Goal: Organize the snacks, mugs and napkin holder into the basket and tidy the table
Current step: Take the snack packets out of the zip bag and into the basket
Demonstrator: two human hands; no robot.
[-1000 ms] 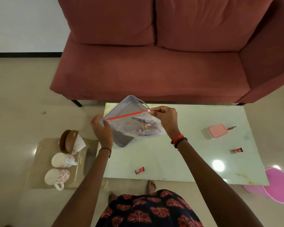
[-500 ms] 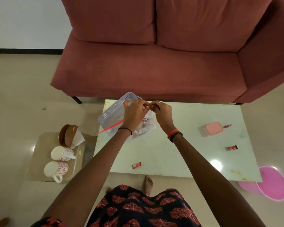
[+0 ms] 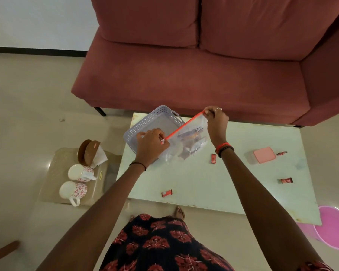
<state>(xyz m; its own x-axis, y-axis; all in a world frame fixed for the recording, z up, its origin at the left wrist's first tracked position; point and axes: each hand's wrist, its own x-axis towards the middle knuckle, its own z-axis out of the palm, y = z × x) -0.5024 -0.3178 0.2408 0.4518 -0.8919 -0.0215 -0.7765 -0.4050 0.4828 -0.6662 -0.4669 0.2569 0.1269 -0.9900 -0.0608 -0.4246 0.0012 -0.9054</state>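
Observation:
I hold a clear zip bag (image 3: 190, 143) with a red zip strip above the pale green table (image 3: 204, 184); it has snacks inside. My left hand (image 3: 152, 144) pinches the white slider at the strip's lower left end. My right hand (image 3: 215, 122) grips the strip's upper right end. A lilac perforated basket (image 3: 145, 124) sits at the table's far left corner, partly behind the bag. Small red snack packets lie loose on the table (image 3: 213, 159) (image 3: 167, 193) (image 3: 286, 180). Two floral mugs (image 3: 80, 173) (image 3: 72, 190) and a brown napkin holder (image 3: 89, 152) stand on a low side table.
A pink-lidded box (image 3: 264, 155) sits on the right of the table with a red packet (image 3: 281, 153) beside it. A pink bin (image 3: 335, 227) stands on the floor at the right. A red sofa (image 3: 194, 75) runs behind the table. My bare foot (image 3: 179, 212) is near the front edge.
My hands were pinched together at one spot on the strip; now they are apart, my left hand down-left at the slider, my right hand raised, and the strip is taut.

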